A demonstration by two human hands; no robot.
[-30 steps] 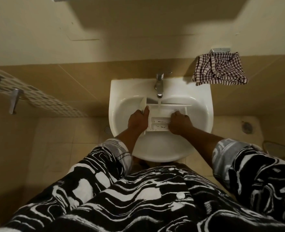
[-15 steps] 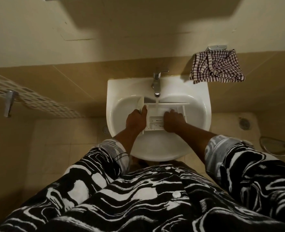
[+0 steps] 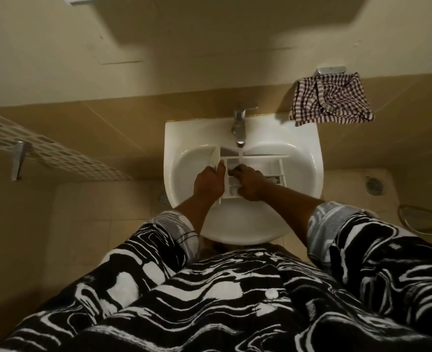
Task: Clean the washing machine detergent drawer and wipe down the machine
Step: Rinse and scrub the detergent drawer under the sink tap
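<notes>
The white detergent drawer (image 3: 273,165) lies across the bowl of the white sink (image 3: 303,148), under the chrome tap (image 3: 239,128). A thin stream of water runs from the tap onto the drawer's back edge. My left hand (image 3: 208,182) grips the drawer's left end by its front panel. My right hand (image 3: 250,184) lies inside the drawer's compartments, fingers curled against the plastic; whether it holds anything I cannot tell. The washing machine itself is out of view.
A checked cloth (image 3: 330,100) hangs on a metal holder on the wall to the right of the sink. A door handle (image 3: 17,161) sticks out at the left. Floor drains (image 3: 374,185) sit on the tiled floor either side of the sink.
My right hand has slid left along the drawer, from its right side to the compartments under the tap. My left hand keeps the same grip.
</notes>
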